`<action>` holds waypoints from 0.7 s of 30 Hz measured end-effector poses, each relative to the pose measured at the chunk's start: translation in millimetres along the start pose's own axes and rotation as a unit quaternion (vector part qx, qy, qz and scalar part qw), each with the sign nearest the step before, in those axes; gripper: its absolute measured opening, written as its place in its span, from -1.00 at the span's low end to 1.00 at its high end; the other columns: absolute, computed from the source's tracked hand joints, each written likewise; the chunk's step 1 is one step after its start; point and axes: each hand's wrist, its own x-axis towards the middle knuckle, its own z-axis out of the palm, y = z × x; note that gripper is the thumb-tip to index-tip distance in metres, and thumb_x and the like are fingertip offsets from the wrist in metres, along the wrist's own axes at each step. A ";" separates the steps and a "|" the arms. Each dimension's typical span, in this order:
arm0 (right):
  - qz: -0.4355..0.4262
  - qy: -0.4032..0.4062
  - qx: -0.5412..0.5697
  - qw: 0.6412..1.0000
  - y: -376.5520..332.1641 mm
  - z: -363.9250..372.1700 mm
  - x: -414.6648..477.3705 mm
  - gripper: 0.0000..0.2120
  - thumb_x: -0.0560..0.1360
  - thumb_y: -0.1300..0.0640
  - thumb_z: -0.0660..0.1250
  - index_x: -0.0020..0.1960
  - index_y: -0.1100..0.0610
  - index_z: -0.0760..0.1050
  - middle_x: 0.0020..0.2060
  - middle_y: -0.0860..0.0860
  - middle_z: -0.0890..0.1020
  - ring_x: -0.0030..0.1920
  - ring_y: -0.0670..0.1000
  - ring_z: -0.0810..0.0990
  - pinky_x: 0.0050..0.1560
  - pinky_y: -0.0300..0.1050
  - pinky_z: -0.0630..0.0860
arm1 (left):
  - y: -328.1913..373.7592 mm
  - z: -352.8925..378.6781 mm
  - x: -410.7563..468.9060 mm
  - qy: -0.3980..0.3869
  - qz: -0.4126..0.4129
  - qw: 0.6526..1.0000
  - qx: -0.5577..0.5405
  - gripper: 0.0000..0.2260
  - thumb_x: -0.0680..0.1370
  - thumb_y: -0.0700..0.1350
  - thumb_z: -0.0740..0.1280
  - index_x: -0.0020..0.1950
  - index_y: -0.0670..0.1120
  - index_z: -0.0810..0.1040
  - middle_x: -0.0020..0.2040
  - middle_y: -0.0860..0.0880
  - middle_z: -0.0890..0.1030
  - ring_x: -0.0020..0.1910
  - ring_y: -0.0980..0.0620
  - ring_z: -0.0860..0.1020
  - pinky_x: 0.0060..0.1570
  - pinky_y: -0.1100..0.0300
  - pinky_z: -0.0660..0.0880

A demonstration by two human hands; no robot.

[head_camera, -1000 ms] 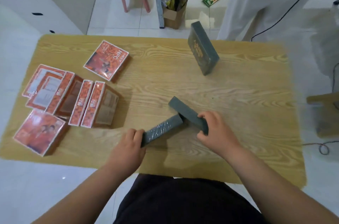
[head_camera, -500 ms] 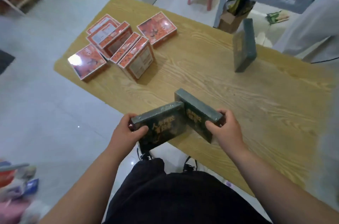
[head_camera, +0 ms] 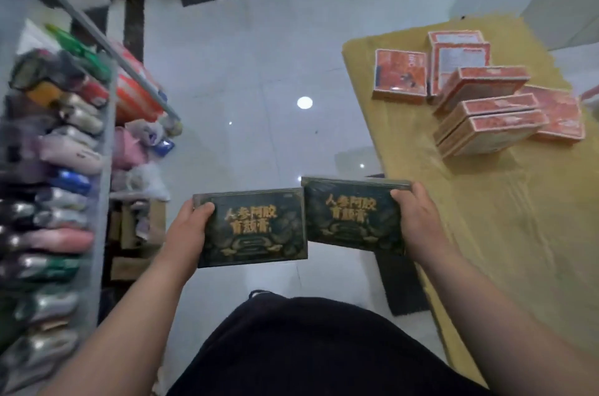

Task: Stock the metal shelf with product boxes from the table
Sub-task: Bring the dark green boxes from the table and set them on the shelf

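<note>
Our left hand [head_camera: 189,230] gripped a flat dark-green gold-lettered box [head_camera: 252,230] by its left edge. Our right hand [head_camera: 418,220] gripped a matching second box [head_camera: 353,215] just beside it.

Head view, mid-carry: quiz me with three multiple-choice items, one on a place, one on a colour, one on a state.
1. The table lies on the person's: A left; B right; C far side, out of view.
2. The remaining boxes on it are: A blue; B white; C orange.
3. The left hand: A hangs empty; B holds a dark green box; C rests on the table.

1 B: its wooden top fills the right of the view, the stocked shelf the left.
2 C: orange faces show.
3 B: its thumb lies over the box's face; the right hand has its own grip on a second dark box.
</note>
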 end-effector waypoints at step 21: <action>-0.172 -0.450 -0.172 0.859 -273.0 409.4 38.4 -0.75 0.53 -0.09 0.31 -0.06 0.10 0.50 -0.14 0.04 0.69 -0.12 0.13 0.71 -0.03 0.08 0.65 | 17.5 -268.3 -10.3 0.429 -0.040 0.845 -0.318 -0.84 0.60 0.04 0.28 -0.03 -0.02 0.55 -0.21 -0.05 0.67 -0.27 -0.06 0.67 -0.19 -0.02 0.61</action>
